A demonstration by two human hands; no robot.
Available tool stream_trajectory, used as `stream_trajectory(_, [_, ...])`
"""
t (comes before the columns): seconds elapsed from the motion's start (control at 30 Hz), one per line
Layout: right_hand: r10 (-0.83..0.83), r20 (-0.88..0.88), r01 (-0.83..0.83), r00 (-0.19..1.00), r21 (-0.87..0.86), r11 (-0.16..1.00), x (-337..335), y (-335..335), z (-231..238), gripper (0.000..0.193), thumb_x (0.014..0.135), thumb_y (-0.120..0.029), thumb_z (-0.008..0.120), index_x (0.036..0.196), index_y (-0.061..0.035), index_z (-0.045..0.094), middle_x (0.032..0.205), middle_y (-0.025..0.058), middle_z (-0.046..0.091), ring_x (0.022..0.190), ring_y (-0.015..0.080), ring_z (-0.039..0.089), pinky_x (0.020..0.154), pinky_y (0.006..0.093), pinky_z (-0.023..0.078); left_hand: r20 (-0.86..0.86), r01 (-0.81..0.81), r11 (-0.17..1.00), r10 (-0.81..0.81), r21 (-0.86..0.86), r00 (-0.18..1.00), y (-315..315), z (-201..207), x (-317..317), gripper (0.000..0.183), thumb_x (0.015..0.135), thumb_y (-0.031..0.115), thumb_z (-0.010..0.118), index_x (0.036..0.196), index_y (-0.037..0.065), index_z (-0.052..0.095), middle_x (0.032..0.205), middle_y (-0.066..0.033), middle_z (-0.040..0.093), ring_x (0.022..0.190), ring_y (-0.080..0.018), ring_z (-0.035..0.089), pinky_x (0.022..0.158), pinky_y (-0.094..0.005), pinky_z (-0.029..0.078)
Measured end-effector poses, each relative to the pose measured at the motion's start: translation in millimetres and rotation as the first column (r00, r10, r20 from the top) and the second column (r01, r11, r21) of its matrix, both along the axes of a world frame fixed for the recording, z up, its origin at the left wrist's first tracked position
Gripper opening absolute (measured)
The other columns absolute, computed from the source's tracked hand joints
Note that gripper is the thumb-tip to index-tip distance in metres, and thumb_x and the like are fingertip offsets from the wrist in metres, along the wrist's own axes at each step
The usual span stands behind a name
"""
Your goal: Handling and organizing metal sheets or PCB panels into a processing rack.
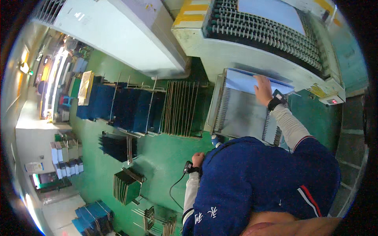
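My right hand (263, 89) lies with its fingers stretched out over a pale blue panel (239, 80) at the far end of a slotted rack. Whether the fingertips press on the panel's edge is hard to make out. The rack (222, 112) has coiled, spring-like sides, with a flat grey surface (245, 112) between them. Down by my left side, my left hand (198, 159) hangs with its fingers curled in, and no object shows in it. Black straps with small devices sit on both wrists.
Beyond the rack stands a roller conveyor machine (264, 33) carrying a light panel (271, 11). A large white cabinet (118, 35) is at the upper left. Racks of dark blue panels (134, 106) and a brown-edged rack (181, 108) stand on the green floor. A cable (173, 188) hangs from my left wrist.
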State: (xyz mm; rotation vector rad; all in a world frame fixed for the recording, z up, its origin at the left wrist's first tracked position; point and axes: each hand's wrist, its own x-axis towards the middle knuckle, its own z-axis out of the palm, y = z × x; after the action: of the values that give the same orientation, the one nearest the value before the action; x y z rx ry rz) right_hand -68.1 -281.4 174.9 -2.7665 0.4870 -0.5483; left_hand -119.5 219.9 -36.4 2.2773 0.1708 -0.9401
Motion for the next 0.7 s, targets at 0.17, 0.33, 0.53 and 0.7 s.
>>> stream_trajectory(0.17, [0.041, 0.060, -0.044, 0.997, 0.043, 0.998, 11, -33, -29, 0.025, 0.071, -0.007, 0.062, 0.095, -0.0051, 0.053, 0.092, 0.0156, 0.056, 0.087, 0.0359, 0.054, 0.071, 0.0426, 0.043, -0.021, -0.119, 0.992, 0.118, -0.043, 0.993, -14, 25, -7, 0.037, 0.073, 0.036, 0.061, 0.088, 0.003, 0.066, 0.076, -0.0124, 0.066, 0.074, -0.0237, 0.064, 0.069, -0.0327, 0.049])
stream_trajectory(0.33, [-0.004, -0.067, 0.007, 0.998, 0.047, 0.999, 24, -42, -56, 0.016, 0.076, -0.012, 0.059, 0.088, -0.0038, 0.054, 0.081, 0.0168, 0.059, 0.079, 0.0378, 0.057, 0.067, 0.0463, 0.043, 0.027, -0.182, 0.983, 0.183, -0.030, 0.983, 2, -9, -27, 0.037, 0.073, 0.036, 0.061, 0.087, 0.003, 0.067, 0.077, -0.0111, 0.067, 0.073, -0.0242, 0.064, 0.069, -0.0334, 0.049])
stream_trajectory(0.53, [0.061, -0.208, -0.071, 0.976, -0.044, 0.996, 36, -83, -69, 0.023, 0.076, -0.020, 0.058, 0.095, -0.0065, 0.059, 0.084, 0.0168, 0.062, 0.081, 0.0367, 0.059, 0.068, 0.0461, 0.045, 0.069, -0.205, 0.977, 0.209, -0.059, 0.976, -13, 19, -26, 0.038, 0.071, 0.037, 0.060, 0.087, 0.003, 0.067, 0.078, -0.0134, 0.066, 0.075, -0.0270, 0.064, 0.071, -0.0358, 0.049])
stream_trajectory(0.7, [0.121, -0.079, -0.132, 0.989, -0.152, 0.979, 40, -94, 25, 0.016, 0.078, -0.015, 0.057, 0.088, -0.0033, 0.061, 0.083, 0.0179, 0.061, 0.076, 0.0364, 0.058, 0.067, 0.0435, 0.045, 0.054, -0.093, 0.994, 0.090, 0.065, 0.995, -15, 12, -21, 0.041, 0.071, 0.040, 0.061, 0.088, 0.002, 0.067, 0.079, -0.0130, 0.066, 0.070, -0.0241, 0.063, 0.067, -0.0346, 0.049])
